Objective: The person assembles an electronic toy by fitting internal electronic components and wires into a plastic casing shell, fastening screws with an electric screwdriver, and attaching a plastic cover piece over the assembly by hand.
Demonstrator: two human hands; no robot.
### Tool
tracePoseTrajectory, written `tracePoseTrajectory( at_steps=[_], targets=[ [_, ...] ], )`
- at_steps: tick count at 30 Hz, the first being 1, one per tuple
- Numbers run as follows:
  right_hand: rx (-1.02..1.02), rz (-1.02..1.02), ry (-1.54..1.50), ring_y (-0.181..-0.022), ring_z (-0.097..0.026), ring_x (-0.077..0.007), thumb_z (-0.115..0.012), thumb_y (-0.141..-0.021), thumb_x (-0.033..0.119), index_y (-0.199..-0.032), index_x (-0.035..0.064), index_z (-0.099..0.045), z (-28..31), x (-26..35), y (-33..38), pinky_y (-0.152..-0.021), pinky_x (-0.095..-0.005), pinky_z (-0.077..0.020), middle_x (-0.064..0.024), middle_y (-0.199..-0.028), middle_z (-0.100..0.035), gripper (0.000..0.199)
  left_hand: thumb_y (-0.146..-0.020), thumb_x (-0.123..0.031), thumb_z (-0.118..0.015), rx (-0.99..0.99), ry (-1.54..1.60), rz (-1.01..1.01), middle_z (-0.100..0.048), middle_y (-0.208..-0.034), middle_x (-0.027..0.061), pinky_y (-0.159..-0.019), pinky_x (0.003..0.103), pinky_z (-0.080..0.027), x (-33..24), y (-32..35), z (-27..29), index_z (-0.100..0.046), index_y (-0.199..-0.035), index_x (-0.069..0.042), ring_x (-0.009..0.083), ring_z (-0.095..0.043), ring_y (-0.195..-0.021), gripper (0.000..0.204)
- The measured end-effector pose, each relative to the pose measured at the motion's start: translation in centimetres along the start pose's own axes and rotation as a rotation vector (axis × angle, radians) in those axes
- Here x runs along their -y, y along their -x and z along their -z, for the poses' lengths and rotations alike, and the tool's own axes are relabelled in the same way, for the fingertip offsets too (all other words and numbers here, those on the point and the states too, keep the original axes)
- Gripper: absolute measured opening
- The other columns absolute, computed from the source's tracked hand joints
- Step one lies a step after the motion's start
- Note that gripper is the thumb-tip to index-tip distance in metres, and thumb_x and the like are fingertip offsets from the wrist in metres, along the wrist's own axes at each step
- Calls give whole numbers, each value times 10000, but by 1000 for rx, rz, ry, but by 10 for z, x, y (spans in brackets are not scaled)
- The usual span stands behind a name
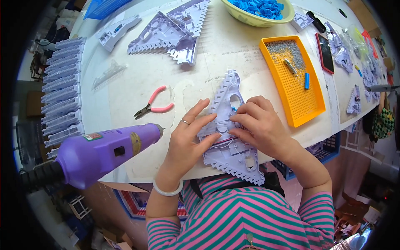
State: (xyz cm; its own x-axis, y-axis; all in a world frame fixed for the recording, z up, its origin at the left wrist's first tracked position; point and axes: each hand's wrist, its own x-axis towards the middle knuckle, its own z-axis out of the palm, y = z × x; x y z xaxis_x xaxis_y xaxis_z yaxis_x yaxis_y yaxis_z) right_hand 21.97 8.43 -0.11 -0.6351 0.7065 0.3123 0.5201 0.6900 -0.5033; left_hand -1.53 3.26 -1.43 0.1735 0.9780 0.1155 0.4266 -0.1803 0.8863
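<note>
A lavender plastic housing half [227, 98] with a saw-toothed edge lies on the table in front of me. A second toothed half [231, 160] lies nearer my body, with thin wires [233, 143], white and dark red, running between the two. My left hand [189, 135] has its fingers spread, index fingertip and thumb resting on the left side of the parts. My right hand [260, 125] is bent over the right side, fingertips pressed close together on the housing's middle; whatever they pinch is hidden. Small blue pieces show beside its index finger.
Pink-handled cutters [156, 104] lie left of my hands, beyond a purple electric screwdriver [108, 152]. A yellow perforated tray [298, 100] at right holds screws. Toothed housings [171, 35], a bowl [258, 21] of blue pieces and a phone [325, 53] lie farther back. Stacked parts [62, 91] line the left.
</note>
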Motion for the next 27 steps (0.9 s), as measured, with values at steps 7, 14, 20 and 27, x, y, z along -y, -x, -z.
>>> tracePoseTrajectory(
  at_steps=[7, 14, 20, 27],
  targets=[
    [-10, -11, 28, -1006, -589, -289, -870, -732, 176, -1058, 82, -719, -8, 4, -1, -885, -406, -477, -61, -1014, -639, 372, -799, -55, -848, 3, -82, -29, -599, -1456, 187, -1063, 438, -534, -2, -4, -6, -723, -1181, -1, 366, -568, -1368, 405],
    [-20, -50, -11, -994, -594, -285, -862, -739, 162, -1025, 80, -714, -14, 3, 3, -876, -405, -475, -67, -1000, -643, 332, -801, -36, -838, -20, -70, 5, -628, -1407, 188, -1035, 429, -554, -8, -4, -8, -727, -1171, 4, 362, -612, -1313, 389],
    [-38, -44, -15, -984, -582, -260, -819, -778, 131, -979, 86, -714, -18, -1, 3, -854, -396, -454, -45, -987, -638, 231, -813, -8, -820, -51, -88, -14, -645, -1391, 172, -995, 409, -565, -8, -3, -11, -743, -1143, 6, 325, -654, -1241, 339],
    [-50, -58, -41, -946, -582, -251, -800, -786, 121, -950, 104, -720, -17, 0, 0, -827, -389, -455, -24, -945, -644, 183, -860, 39, -759, -58, -127, -25, -662, -1379, 167, -973, 384, -566, -4, -6, -13, -766, -1104, -5, 305, -679, -1200, 248]
  ],
)
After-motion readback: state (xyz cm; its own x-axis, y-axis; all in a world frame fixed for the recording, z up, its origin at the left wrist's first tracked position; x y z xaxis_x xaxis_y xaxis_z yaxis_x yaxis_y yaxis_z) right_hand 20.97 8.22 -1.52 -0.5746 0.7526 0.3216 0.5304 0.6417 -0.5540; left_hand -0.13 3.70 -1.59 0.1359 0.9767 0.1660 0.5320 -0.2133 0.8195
